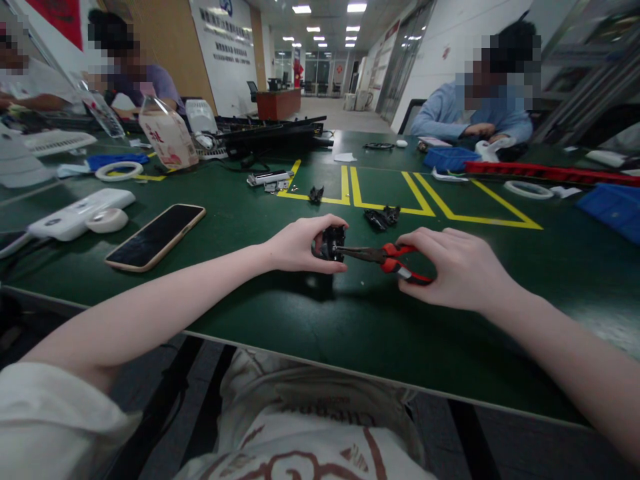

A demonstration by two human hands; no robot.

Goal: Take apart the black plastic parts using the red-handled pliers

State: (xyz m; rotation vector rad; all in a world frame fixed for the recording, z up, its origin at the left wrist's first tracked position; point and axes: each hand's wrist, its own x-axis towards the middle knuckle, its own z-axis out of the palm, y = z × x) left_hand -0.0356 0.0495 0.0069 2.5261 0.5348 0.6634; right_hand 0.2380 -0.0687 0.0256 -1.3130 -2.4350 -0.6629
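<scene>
Two hands busy: left hand (300, 245) grips black part (332, 243); right hand (453, 267) squeezes red-handled pliers (385, 256).

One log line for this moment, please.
left hand: grips small black part | right hand: holds red-handled pliers, tips at part | surface: green table | nearby: phone, loose black pieces

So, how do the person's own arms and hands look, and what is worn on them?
Both forearms are bare, slim and long, reaching in from the bottom corners of the view. The left hand and the right hand wear no gloves; no ring, watch or bracelet shows. A short white sleeve covers the left upper arm. It belongs to a white shirt with a dark red print.
</scene>
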